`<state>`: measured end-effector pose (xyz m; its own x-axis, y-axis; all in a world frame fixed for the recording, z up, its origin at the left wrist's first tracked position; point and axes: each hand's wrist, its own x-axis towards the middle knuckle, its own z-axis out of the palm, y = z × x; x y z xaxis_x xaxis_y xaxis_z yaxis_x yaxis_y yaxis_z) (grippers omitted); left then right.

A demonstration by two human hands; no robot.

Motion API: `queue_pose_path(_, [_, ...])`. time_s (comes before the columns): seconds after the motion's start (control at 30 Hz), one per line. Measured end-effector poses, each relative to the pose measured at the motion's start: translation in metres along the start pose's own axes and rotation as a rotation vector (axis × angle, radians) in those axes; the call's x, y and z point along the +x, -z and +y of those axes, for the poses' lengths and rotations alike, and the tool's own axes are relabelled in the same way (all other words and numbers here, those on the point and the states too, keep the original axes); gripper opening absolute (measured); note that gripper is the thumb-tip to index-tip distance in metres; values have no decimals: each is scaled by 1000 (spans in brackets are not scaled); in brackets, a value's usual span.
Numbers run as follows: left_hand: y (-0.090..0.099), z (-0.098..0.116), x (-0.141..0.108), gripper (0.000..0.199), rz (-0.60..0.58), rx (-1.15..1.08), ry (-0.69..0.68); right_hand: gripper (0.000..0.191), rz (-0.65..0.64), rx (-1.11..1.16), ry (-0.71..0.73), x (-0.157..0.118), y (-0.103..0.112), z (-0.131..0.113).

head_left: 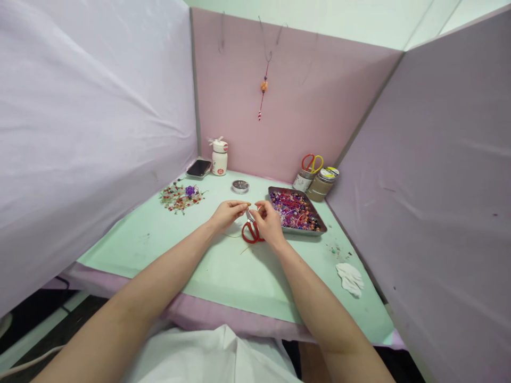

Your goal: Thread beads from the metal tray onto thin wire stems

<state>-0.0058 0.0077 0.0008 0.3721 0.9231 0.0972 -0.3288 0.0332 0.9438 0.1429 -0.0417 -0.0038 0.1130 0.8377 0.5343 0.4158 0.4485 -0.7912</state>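
My left hand and my right hand meet closely above the middle of the table, fingertips pinched and almost touching. Whatever sits between the fingers is too small to make out. Just under the hands lie scissors with red handles, their blades pointing away and partly covered by my right hand. A thin tan cord shows on the table beside the scissors. To the right of my right hand is a metal tray full of purple, red and orange beads.
Behind the hands stands a small round tin. At left are a beaded bunch, phone and white bottle. Back right hold jars; a white cloth lies front right. A beaded string hangs behind.
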Motion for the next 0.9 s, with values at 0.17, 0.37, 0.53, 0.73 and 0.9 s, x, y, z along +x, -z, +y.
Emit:
queue_pose_path(0.17, [7, 1, 3, 26, -5, -85, 92, 18, -13, -19, 14, 0, 3, -5])
queue_pose_path(0.37, [7, 7, 1, 19, -37, -154, 167, 18, -15, -32, -8, 1, 3, -5])
queue_pose_path(0.53, [5, 9, -2, 22, -91, -57, 150, 16, -43, 38, -37, 2, 2, -2])
queue_pose_path(0.73, [4, 4, -4, 30, -186, 59, 107, 18, -75, 45, -13, 4, 1, -3])
queue_pose_path(0.9, [2, 2, -3, 29, -110, 145, 49, 13, -58, -11, 2, 4, 1, 1])
